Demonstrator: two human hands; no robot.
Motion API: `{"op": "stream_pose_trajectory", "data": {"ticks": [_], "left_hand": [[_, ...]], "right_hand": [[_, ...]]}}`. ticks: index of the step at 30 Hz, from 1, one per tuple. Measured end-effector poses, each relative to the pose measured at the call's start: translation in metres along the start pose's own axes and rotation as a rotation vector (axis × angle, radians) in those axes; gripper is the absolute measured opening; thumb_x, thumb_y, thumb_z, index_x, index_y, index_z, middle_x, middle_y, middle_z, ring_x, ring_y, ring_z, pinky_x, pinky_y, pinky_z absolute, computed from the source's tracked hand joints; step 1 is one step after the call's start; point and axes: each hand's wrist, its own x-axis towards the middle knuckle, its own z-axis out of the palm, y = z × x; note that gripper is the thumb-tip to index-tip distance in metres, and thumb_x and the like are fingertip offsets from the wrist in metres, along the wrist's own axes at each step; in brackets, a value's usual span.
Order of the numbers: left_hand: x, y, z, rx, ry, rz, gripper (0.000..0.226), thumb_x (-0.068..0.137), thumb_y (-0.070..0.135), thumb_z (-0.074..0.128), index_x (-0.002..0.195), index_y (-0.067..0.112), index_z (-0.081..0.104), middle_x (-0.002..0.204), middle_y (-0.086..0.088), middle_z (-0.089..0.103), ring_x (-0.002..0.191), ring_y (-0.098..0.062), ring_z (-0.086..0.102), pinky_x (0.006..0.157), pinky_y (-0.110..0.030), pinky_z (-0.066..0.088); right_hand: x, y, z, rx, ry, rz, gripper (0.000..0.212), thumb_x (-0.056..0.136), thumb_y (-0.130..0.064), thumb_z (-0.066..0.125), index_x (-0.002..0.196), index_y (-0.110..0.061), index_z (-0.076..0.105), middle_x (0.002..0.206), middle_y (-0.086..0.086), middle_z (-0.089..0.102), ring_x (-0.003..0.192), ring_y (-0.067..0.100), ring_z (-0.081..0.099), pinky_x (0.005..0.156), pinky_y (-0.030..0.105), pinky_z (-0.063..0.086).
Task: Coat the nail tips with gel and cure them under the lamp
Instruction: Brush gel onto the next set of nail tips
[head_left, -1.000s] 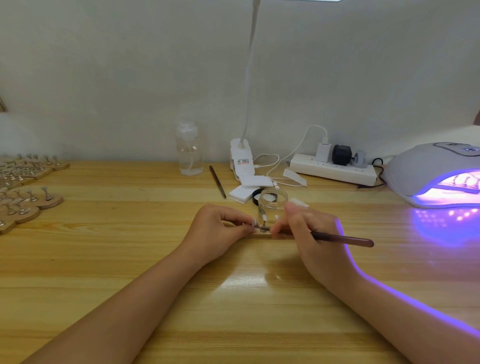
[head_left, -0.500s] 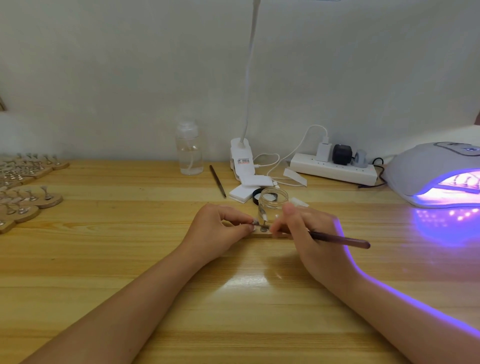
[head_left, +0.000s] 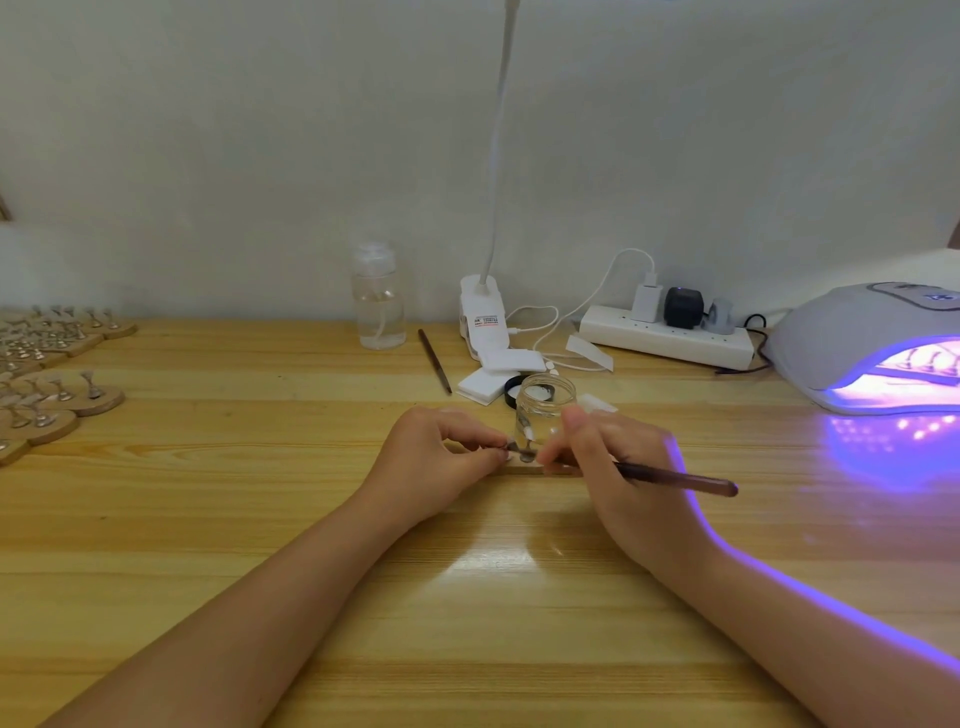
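Observation:
At the table's middle my left hand (head_left: 441, 447) pinches a small metal nail-tip stand (head_left: 525, 453) that sits on a wooden base strip (head_left: 524, 471). My right hand (head_left: 613, 467) grips a brown gel brush (head_left: 680, 480), its tip down at the stand between both hands; the nail tip itself is too small to make out. Just behind the fingers stands an open clear gel jar (head_left: 545, 410). The curing lamp (head_left: 872, 343) at the right edge glows purple, with holders visible inside it.
Several wooden holders with nail-tip stands (head_left: 57, 384) lie at the far left. At the back stand a clear pump bottle (head_left: 378, 301), a spare brush (head_left: 435, 361), a white clip lamp (head_left: 483, 322), white pads (head_left: 493, 376), a black lid (head_left: 514, 387) and a power strip (head_left: 670, 335).
The brush handle has shifted slightly and my fingertips have drawn closer on the stand; both hands stay at the same spot.

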Motion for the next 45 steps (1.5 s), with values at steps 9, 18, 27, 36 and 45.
{"op": "stream_pose_trajectory", "data": {"ticks": [9, 18, 27, 36, 45], "left_hand": [[-0.0001, 0.0006, -0.0004, -0.002, 0.001, -0.002, 0.028, 0.073, 0.006, 0.073, 0.067, 0.033, 0.069, 0.075, 0.007, 0.066, 0.075, -0.003, 0.060, 0.070, -0.011, 0.046], [0.0002, -0.0006, 0.0000, -0.005, -0.002, -0.013, 0.020, 0.074, 0.006, 0.072, 0.071, 0.026, 0.072, 0.073, 0.013, 0.065, 0.071, 0.005, 0.059, 0.069, -0.006, 0.044], [0.0020, -0.0028, 0.0009, 0.004, 0.022, -0.027, 0.012, 0.076, 0.005, 0.070, 0.083, 0.013, 0.074, 0.080, 0.006, 0.068, 0.079, -0.002, 0.061, 0.070, -0.006, 0.044], [0.0032, -0.0053, 0.0017, 0.003, 0.023, 0.015, 0.014, 0.075, 0.004, 0.070, 0.081, 0.017, 0.074, 0.081, 0.005, 0.070, 0.078, -0.001, 0.063, 0.071, -0.009, 0.046], [0.0048, -0.0068, 0.0027, -0.015, 0.043, -0.003, 0.014, 0.075, 0.006, 0.071, 0.080, 0.018, 0.074, 0.075, 0.016, 0.067, 0.075, 0.006, 0.062, 0.071, -0.005, 0.045]], "right_hand": [[-0.0015, 0.0013, -0.0011, 0.036, 0.006, 0.045, 0.050, 0.084, -0.054, 0.035, 0.060, -0.024, 0.067, 0.061, -0.007, 0.066, 0.062, 0.006, 0.062, 0.063, 0.024, 0.049], [-0.0013, 0.0006, -0.0018, -0.010, 0.024, -0.023, 0.051, 0.088, -0.048, 0.033, 0.063, -0.020, 0.068, 0.059, -0.009, 0.064, 0.062, 0.002, 0.061, 0.062, 0.018, 0.047], [0.0004, -0.0008, -0.0013, -0.019, 0.036, -0.032, 0.044, 0.088, -0.047, 0.034, 0.064, -0.028, 0.066, 0.063, -0.011, 0.065, 0.068, 0.008, 0.063, 0.068, 0.035, 0.051], [0.0014, -0.0008, -0.0012, -0.012, 0.021, -0.011, 0.046, 0.087, -0.047, 0.034, 0.065, -0.025, 0.068, 0.064, -0.014, 0.065, 0.069, 0.005, 0.061, 0.067, 0.025, 0.047], [0.0019, -0.0012, -0.0004, -0.066, 0.024, -0.058, 0.043, 0.089, -0.042, 0.035, 0.071, -0.024, 0.069, 0.064, -0.022, 0.061, 0.071, 0.002, 0.059, 0.068, 0.017, 0.043]]}}
